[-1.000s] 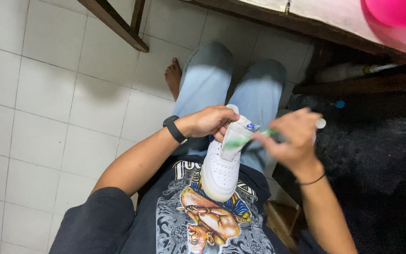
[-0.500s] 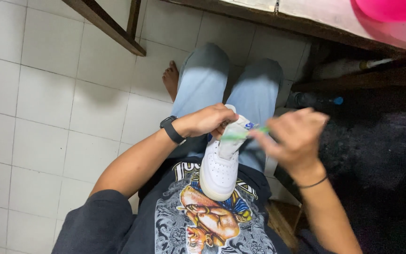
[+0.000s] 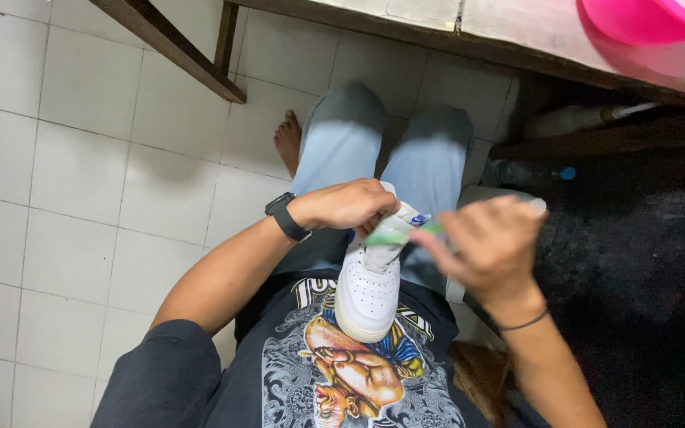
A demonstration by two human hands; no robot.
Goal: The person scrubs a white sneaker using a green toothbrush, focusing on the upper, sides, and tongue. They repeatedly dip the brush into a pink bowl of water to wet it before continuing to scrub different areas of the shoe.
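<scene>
Since approx 1 s ago: right hand (image 3: pixel 491 242) now blurred w/ motion, shifted slightly right of frame centre and a bit lower; green-handled brush (image 3: pixel 406 232) pinched in curled fingers, tip at the tongue area of the white sneaker (image 3: pixel 372 281). Looks like scrubbing strokes across the tongue/lace zone, judging by blur and the small back-and-forth shifts betw. frames. Sneaker itself barely moved: same spot at frame centre, toe pointing down toward the printed black tee (image 3: pixel 342 372), heel end up.

Left hand (image 3: pixel 346 204) closed round the sneaker's collar/heel end, fingers wrapped tight, steadying it; black wristwatch (image 3: pixel 287 216) on that wrist.

Around: light blue jeans (image 3: pixel 342 135) upper centre, bare foot (image 3: pixel 288 141) on white floor tiles (image 3: pixel 81 174) at left. Dark wooden table leg (image 3: pixel 170 46) upper left. Pink basin (image 3: pixel 644 20) upper right corner on a ledge. Clear plastic bottle w/ blue cap (image 3: pixel 529 172) lying right of the knees, dark mat (image 3: pixel 644 269) at right. Nothing blocking the brush; own right hand hides part of the sneaker's side.
</scene>
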